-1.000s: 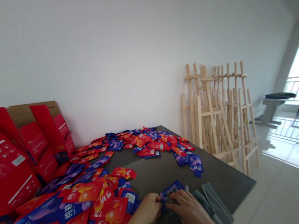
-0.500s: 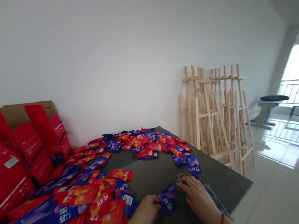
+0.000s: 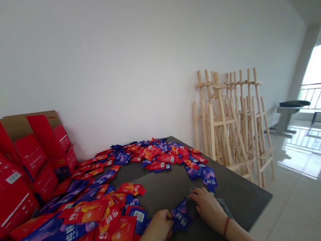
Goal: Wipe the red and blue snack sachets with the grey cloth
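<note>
A blue packet (image 3: 182,216) with white characters lies at the near part of the dark table, between my two hands. My left hand (image 3: 161,228) is closed on its left edge, fingers curled in a pinch. Over the packet's right end, my right hand (image 3: 207,208) grips a bunched grey-green cloth (image 3: 191,206), which touches the packet. Part of the cloth trails out behind that hand. A red cord circles the right wrist. Left of my left hand, a big heap of red packets (image 3: 115,234) and blue ones spreads over the table.
Open red cardboard boxes (image 3: 5,184) stand on the left. More packets (image 3: 167,156) lie scattered along the back of the dark table (image 3: 162,186). Beyond its right edge, several wooden easels (image 3: 225,128) lean by the white wall. Farther right are a grey stand (image 3: 286,119) and a railing.
My right hand has shifted slightly up and left with the cloth on the packet. My left hand keeps its hold on the packet. The view has tilted a little.
</note>
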A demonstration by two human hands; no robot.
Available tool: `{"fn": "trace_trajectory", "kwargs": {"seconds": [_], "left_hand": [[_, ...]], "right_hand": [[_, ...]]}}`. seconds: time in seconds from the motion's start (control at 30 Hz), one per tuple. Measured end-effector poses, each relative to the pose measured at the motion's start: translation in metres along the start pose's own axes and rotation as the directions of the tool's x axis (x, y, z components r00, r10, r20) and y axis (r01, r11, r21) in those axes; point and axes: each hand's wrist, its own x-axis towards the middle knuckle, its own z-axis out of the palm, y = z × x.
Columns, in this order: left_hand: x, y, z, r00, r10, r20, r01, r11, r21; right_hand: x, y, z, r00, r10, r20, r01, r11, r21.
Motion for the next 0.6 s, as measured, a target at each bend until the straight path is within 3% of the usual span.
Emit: {"fn": "trace_trajectory", "kwargs": {"seconds": [0.17, 0.27, 0.33, 0.4, 0.5, 0.6], "left_hand": [[-0.014, 0.015, -0.008, 0.983, 0.104, -0.152, -0.085, 0.989, 0.123], [-0.028, 0.026, -0.017, 0.89, 0.39, -0.234, -0.275, 0.871, 0.406], [-0.035, 0.031, -0.02, 0.797, 0.589, -0.134, -0.375, 0.656, 0.655], [-0.039, 0.032, -0.02, 0.726, 0.687, 0.03, -0.438, 0.428, 0.791], [-0.041, 0.025, -0.015, 0.639, 0.738, 0.216, -0.493, 0.178, 0.851], [-0.042, 0.008, -0.005, 0.599, 0.729, 0.33, -0.519, 0.039, 0.854]], "right_hand": [[-0.019, 0.03, -0.003, 0.999, 0.044, -0.005, -0.044, 0.999, 0.013], [-0.026, 0.039, -0.003, 0.998, 0.045, -0.037, -0.04, 0.99, 0.138], [-0.029, 0.041, -0.003, 0.994, 0.065, -0.089, -0.044, 0.976, 0.213], [-0.03, 0.042, -0.004, 0.984, 0.089, -0.153, -0.045, 0.962, 0.271], [-0.029, 0.042, -0.008, 0.969, 0.124, -0.212, -0.045, 0.94, 0.339], [-0.03, 0.037, -0.013, 0.973, 0.132, -0.19, -0.052, 0.925, 0.375]]}}
